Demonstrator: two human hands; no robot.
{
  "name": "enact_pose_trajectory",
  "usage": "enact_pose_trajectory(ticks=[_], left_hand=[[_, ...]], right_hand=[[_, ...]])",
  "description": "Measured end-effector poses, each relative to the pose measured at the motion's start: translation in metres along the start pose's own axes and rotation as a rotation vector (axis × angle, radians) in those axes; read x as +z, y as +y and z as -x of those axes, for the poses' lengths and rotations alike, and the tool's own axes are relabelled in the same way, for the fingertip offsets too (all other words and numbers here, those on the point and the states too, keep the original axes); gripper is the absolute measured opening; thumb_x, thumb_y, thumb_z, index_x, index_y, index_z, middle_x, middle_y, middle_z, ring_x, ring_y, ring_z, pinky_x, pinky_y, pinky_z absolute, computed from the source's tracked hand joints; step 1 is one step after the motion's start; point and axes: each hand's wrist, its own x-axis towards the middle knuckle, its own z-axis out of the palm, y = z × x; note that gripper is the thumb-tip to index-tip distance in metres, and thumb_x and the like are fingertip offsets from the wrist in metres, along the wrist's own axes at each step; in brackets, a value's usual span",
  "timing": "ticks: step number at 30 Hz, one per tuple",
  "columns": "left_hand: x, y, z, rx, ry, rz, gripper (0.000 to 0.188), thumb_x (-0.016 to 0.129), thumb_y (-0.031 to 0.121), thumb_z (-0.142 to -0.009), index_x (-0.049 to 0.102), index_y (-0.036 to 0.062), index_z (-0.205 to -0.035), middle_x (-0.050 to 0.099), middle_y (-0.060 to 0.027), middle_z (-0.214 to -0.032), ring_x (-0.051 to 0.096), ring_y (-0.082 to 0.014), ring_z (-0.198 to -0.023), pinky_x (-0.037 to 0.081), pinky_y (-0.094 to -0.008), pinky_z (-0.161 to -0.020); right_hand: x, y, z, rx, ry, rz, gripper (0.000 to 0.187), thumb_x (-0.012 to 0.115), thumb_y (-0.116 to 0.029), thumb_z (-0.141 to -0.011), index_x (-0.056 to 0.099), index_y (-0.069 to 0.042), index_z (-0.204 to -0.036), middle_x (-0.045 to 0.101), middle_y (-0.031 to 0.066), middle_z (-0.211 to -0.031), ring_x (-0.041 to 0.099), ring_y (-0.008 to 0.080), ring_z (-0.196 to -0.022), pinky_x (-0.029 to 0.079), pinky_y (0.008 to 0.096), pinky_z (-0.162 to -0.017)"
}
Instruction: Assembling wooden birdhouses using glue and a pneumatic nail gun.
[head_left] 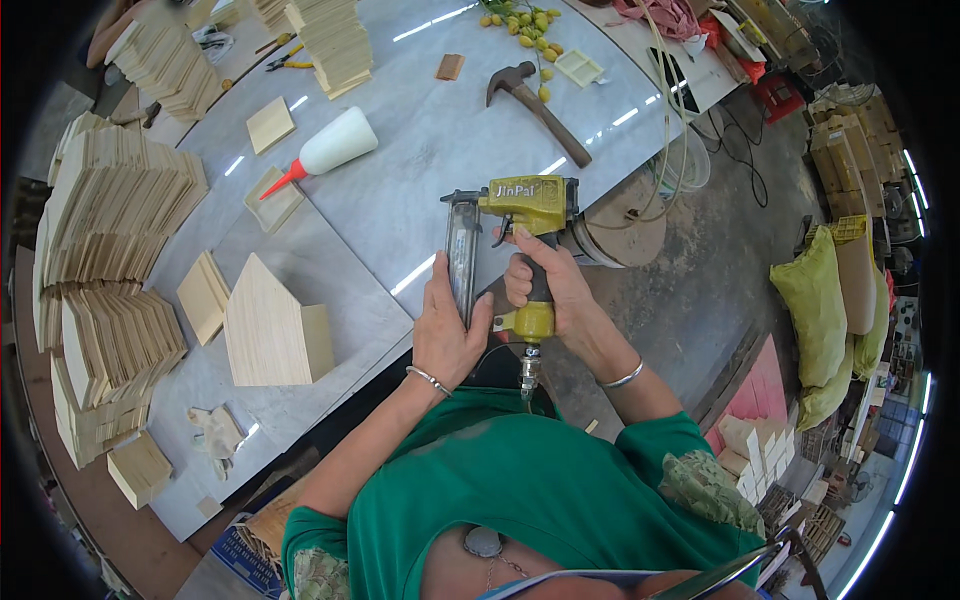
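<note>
A yellow pneumatic nail gun [528, 203] with a silver magazine is held up in front of my body, over the near edge of the table. My right hand [552, 282] wraps round its black grip, with a finger by the trigger. Along the magazine lies my left hand [452, 325], thumb on one side and fingers on the other. An air fitting [529, 375] hangs from the foot of the grip. To the left, a house-shaped wooden piece [270, 325] stands on a flat board on the table. Beside it rests a small stack of thin wooden panels [203, 297].
A glue bottle [338, 141] with a red nozzle lies by a shallow wooden tray [273, 200]. Farther back is a claw hammer [540, 112]. Tall stacks of house-shaped panels [120, 200] line the left side. A bucket [625, 225] stands right of the table; a glove [215, 436] lies near left.
</note>
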Motion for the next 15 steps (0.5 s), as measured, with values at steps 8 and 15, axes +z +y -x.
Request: enact_pose_trajectory(ticks=[8,15], left_hand=[[-0.008,0.006,0.002,-0.185,-0.159,0.013,0.073,0.055,0.04,-0.092,0.025,-0.0072,-0.138,0.059,-0.0332,-0.101,0.062,-0.0453,-0.093,0.049,-0.0461,-0.077],[-0.05,0.009,-0.031,-0.063,-0.467,-0.238,0.052,0.052,0.037,-0.093,0.044,-0.0023,-0.125,0.057,-0.0259,-0.104,0.06,-0.0435,-0.088,0.05,-0.0469,-0.076]], right_hand=[[-0.008,-0.003,-0.008,-0.023,0.022,-0.039,0.035,0.055,-0.029,-0.096,0.053,-0.002,-0.117,0.039,-0.0031,-0.061,0.04,0.0074,-0.051,0.034,0.0222,-0.046],[-0.034,-0.01,-0.021,-0.066,0.02,-0.084,0.036,0.053,-0.031,-0.097,0.052,-0.002,-0.119,0.035,-0.0038,-0.06,0.038,0.0078,-0.051,0.035,0.0226,-0.047]])
